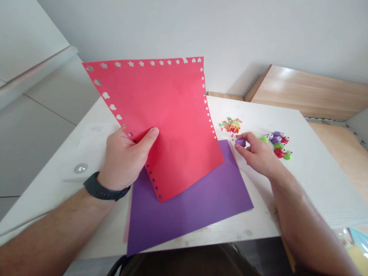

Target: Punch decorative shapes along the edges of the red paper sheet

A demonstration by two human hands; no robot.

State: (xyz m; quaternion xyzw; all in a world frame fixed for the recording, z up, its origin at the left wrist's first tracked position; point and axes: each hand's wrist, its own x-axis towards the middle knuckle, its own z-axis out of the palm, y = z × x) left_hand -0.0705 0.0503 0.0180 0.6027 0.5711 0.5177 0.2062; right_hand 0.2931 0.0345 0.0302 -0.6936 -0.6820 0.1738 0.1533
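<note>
My left hand (126, 155) grips a red sheet of paper (172, 115) by its left side, thumb on the front face. Small flower, heart and other shapes are punched along the sheet's top, left and right edges. The sheet is tilted up over a purple sheet of paper (189, 211) lying on the table. In my right hand (258, 153) a small purple craft punch (240, 143) is pinched between thumb and fingers, just above the tabletop. Beyond it lies a pile of small cut-out paper shapes (232, 125) in red, yellow, orange and green.
Several green, purple and red craft punches (277, 143) are grouped right of my right hand. A white device (86, 153) with a round silver button sits at the left of the white table (310, 184). Wooden panels (310, 90) stand at the back right, near the wall.
</note>
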